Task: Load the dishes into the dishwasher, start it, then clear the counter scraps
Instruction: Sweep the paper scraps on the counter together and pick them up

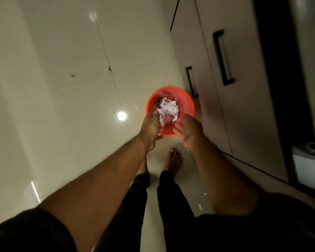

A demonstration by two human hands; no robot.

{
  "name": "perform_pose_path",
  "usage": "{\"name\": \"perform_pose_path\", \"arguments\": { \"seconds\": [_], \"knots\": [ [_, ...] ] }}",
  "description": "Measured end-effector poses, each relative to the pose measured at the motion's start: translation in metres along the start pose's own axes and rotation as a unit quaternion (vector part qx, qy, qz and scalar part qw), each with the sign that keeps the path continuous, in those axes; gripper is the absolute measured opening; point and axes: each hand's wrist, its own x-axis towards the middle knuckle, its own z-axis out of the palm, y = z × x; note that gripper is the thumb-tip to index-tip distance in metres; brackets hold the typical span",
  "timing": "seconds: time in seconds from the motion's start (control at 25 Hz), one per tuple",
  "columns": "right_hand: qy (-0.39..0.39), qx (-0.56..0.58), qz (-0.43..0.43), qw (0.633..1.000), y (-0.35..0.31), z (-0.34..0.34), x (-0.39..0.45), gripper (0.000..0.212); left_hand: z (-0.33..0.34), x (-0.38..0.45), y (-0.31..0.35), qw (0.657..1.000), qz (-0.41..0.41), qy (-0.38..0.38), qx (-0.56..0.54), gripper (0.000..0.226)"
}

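Note:
A round red bin (pixel 186 101) stands on the glossy tiled floor below me. Torn white and purple paper scraps (pixel 168 108) fill it. Both of my hands hover over its near rim, palms turned toward each other. My left hand (pixel 151 128) is at the left side with fingers stretched out. My right hand (pixel 189 129), with a red thread at the wrist, is at the right side, its fingers spread and blurred. I see nothing held in either hand.
Cabinet doors (pixel 247 115) with black bar handles (pixel 223 57) run along the right, close to the bin. Loose paper bits lie on the floor left of the bin (pixel 136 107) and by my right leg (pixel 200 206). My bare feet (pixel 174 159) stand just behind the bin.

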Motion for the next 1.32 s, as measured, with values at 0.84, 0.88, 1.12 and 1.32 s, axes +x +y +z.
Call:
{"name": "perform_pose_path", "arguments": {
  "seconds": [0.84, 0.88, 1.12, 1.32],
  "knots": [
    [0.039, 0.061, -0.421, 0.904, -0.012, -0.266, -0.479, 0.021, 0.119, -0.450, 0.024, 0.775, 0.473, -0.227, 0.352, 0.027],
    [0.068, 0.075, -0.430, 0.897, -0.009, -0.291, -0.482, 0.021, 0.137, -0.459, 0.016, 0.752, 0.478, -0.249, 0.379, 0.028],
    [0.249, -0.014, -0.460, 0.852, 0.031, -0.434, -0.470, 0.012, 0.241, -0.483, -0.048, 0.575, 0.512, -0.330, 0.546, 0.024],
    [0.216, -0.364, -0.486, 0.765, 0.076, -0.495, -0.446, 0.025, 0.297, -0.484, -0.116, 0.452, 0.512, -0.325, 0.655, 0.020]
  ]
}}
